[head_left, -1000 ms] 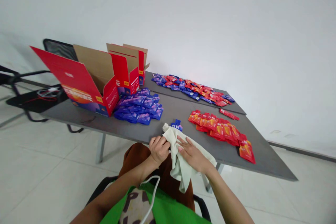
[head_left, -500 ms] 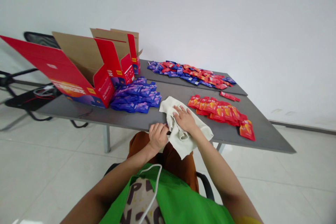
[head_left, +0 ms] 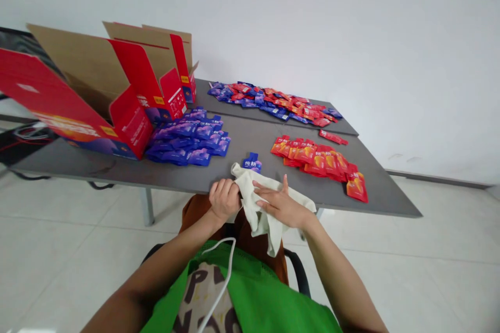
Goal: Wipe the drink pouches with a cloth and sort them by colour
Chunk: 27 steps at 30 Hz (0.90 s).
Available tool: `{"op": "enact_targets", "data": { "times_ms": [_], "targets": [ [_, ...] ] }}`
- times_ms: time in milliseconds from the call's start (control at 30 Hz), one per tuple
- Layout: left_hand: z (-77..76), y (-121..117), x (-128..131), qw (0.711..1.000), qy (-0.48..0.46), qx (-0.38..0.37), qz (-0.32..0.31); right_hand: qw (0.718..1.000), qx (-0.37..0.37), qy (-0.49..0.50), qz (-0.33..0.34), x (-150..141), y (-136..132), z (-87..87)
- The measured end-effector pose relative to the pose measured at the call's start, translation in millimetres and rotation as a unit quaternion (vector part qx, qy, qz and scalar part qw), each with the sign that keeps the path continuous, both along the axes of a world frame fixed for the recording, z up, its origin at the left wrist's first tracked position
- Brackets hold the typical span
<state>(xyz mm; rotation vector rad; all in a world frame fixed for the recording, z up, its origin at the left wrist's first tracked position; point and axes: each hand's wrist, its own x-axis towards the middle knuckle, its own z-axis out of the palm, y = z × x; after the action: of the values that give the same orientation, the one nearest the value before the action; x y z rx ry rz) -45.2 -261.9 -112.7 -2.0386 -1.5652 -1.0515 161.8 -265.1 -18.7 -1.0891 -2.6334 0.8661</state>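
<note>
Cream cloth (head_left: 261,217), light and limp, easiest taken by a fold: left hand (head_left: 224,199) clenched on it, right hand (head_left: 282,207) lying open across it.

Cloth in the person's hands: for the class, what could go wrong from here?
The cloth gathered between the left hand and right hand lies just below a lone blue sachet, so a careless movement might knock it aside. The red sachets nearest the front edge of the grey table could perhaps be swept onto the floor if the cloth is swung toward them.
</note>
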Motion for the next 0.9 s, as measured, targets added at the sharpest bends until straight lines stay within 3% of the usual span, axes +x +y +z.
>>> {"op": "enact_targets", "data": {
  "times_ms": [67,133,200,267,300,367,467,567,667,733,800,833,900],
  "targets": [
    [7.9,-4,-3,0.998,-0.005,-0.057,-0.010,0.996,-0.072,0.058,0.001,13,-3,3.5],
    [21.5,-9,-3,0.994,-0.006,-0.100,-0.029,0.970,-0.146,0.177,-0.078,22,-5,6.3],
    [38.7,-12,0,0.991,-0.003,-0.123,-0.048,0.893,-0.220,0.325,-0.219,27,-9,11.3],
    [54.7,-12,8,0.986,0.014,-0.148,-0.079,0.782,-0.288,0.442,-0.331,27,-14,20.3],
    [60.8,-11,13,0.981,0.024,-0.169,-0.094,0.735,-0.316,0.479,-0.360,25,-16,25.6],
    [68.3,-5,25,0.967,0.038,-0.229,-0.104,0.681,-0.352,0.520,-0.376,21,-20,34.9],
    [72.0,9,36,0.950,0.017,-0.310,-0.044,0.670,-0.357,0.538,-0.366,16,-23,37.0],
    [78.5,24,32,0.938,-0.053,-0.339,0.043,0.675,-0.346,0.548,-0.354,12,-18,23.7],
    [88.6,34,15,0.914,-0.178,-0.352,0.097,0.660,-0.334,0.567,-0.363,4,-5,6.9],
    [92.8,37,1,0.870,-0.300,-0.384,0.074,0.639,-0.300,0.596,-0.382,-5,4,-2.1],
    [93.1,38,-11,0.805,-0.418,-0.420,0.033,0.632,-0.249,0.622,-0.389,-15,12,-9.0],
    [92.0,39,-15,0.766,-0.474,-0.435,0.012,0.643,-0.222,0.624,-0.385,-21,16,-11.9],
    [87.9,40,-21,0.680,-0.567,-0.464,-0.024,0.702,-0.164,0.588,-0.367,-32,20,-16.4]
  ]
}}
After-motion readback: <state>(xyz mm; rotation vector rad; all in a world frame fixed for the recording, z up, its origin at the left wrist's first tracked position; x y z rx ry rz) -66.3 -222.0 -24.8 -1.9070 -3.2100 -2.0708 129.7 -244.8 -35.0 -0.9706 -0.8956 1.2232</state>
